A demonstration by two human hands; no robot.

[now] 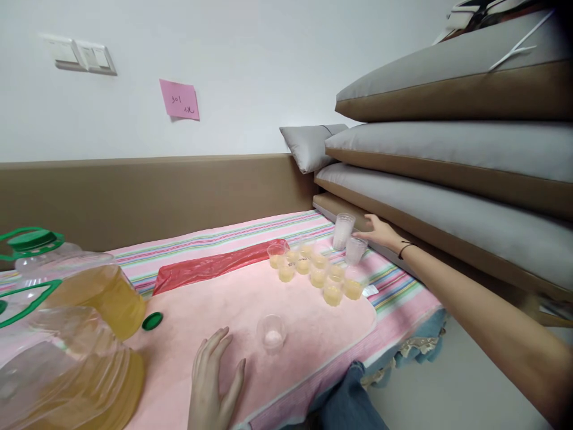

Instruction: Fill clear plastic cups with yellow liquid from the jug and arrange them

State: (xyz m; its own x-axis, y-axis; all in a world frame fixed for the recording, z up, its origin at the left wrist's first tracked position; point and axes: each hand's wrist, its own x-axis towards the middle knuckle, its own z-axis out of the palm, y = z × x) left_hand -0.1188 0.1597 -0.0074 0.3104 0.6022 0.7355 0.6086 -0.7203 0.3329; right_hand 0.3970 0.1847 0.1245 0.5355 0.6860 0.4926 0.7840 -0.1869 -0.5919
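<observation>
My right hand (379, 232) reaches far across the table, its fingers at a stack of clear plastic cups (342, 231) near the cushions; a second empty cup (355, 250) stands just below the hand. My left hand (215, 382) lies flat and open on the pink mat (215, 304), next to a single empty clear cup (271, 334). Several small cups of yellow liquid (317, 272) stand clustered between the two hands.
Two large clear jugs of yellow oil (85, 292) with green handles sit at the left, a loose green cap (153, 321) beside them. A red plastic bag (210, 266) lies behind the mat. Stacked grey and brown cushions (447, 155) fill the right side.
</observation>
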